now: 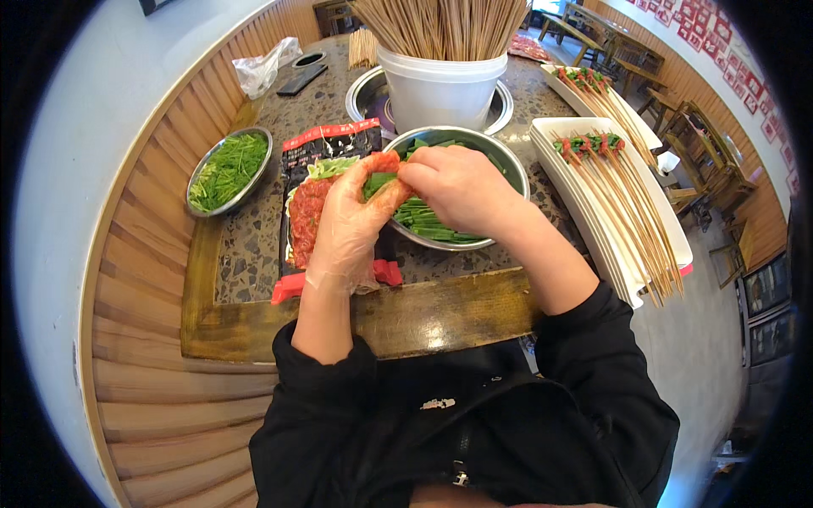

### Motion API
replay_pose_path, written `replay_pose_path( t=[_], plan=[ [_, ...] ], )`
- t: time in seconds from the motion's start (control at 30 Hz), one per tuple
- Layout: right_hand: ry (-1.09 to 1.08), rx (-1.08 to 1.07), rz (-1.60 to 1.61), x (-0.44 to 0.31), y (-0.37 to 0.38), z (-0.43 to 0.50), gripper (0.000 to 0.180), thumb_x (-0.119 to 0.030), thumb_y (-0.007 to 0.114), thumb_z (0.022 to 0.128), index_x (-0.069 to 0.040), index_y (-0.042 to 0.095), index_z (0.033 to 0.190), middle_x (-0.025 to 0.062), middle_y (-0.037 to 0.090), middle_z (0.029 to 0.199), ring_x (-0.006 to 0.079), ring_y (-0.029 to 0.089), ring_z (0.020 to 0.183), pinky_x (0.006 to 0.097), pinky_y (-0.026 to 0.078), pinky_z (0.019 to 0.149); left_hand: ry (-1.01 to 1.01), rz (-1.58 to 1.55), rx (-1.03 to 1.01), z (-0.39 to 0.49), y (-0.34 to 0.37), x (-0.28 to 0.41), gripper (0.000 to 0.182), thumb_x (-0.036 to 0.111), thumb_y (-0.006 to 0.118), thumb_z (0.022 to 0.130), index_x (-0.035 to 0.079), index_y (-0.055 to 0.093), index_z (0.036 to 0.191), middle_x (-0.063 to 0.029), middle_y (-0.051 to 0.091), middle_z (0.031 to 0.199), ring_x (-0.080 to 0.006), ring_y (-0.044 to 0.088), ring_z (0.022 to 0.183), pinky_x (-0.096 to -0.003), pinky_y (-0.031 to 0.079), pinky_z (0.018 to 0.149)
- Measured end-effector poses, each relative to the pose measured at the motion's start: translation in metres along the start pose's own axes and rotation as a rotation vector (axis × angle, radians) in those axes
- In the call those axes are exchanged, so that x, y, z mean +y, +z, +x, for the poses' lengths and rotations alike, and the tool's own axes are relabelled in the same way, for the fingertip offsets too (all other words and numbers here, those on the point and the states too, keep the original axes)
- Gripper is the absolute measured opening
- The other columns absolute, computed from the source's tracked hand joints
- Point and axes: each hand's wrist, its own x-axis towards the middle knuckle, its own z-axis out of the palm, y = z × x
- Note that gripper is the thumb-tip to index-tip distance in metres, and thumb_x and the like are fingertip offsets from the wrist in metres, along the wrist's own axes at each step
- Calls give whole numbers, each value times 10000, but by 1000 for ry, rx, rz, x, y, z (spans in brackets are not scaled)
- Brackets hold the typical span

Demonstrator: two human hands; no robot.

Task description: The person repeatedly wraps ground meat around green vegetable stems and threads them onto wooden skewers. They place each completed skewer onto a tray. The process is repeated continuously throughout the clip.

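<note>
My left hand [356, 216], in a clear plastic glove, pinches a piece of red marinated meat [384, 163] between thumb and fingertips. My bare right hand [457, 187] meets it, its fingertips closed at the edge of the meat; whether they grip the meat or something small is hidden. Both hands are over the left side of a steel bowl [522, 184] of cut green stalks [432, 222]. Left of the bowl, red meat slices [310, 216] lie on a black and red food package [305, 149], partly behind my left hand.
A white bucket [441, 89] of wooden skewers [444, 28] stands behind the bowl. Stacked white trays [676, 244] at right hold loaded skewers [625, 197]. A steel bowl of greens [228, 168] sits at left, near a phone [302, 80] and a plastic bag [267, 66].
</note>
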Motion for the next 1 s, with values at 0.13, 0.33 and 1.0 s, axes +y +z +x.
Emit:
replay_pose_path(
  t=[0.13, 0.33, 1.0],
  plan=[
    [-43, 28, 2, 0, 0, 1, 197, -69, 610, 699, -82, 557, 888, 67, 572, 818, 274, 594, 718, 380, 472, 610, 33, -17, 0, -1, 3, -1, 295, 58, 612, 867, -47, 540, 1132, -75, 570, 1083, -137, 547, 989, -276, 452, 889],
    [43, 158, 118, -1, 2, 3, 93, -133, 643, 719, -90, 601, 790, 59, 588, 720, 264, 618, 649, 373, 501, 525, 63, 19, 26, 1, 2, -2, 242, 44, 558, 898, -42, 546, 1123, -64, 575, 1067, -128, 558, 960, -272, 480, 861],
    [661, 75, -180, 141, 29, 158, 321, -363, 685, 763, -78, 680, 911, 139, 664, 944, 309, 629, 922, 418, 504, 768, 107, -251, 190, 5, -20, 9, 274, 1, 491, 916, -84, 470, 1176, -182, 567, 1105, -268, 622, 919, -328, 538, 842]
  ],
)
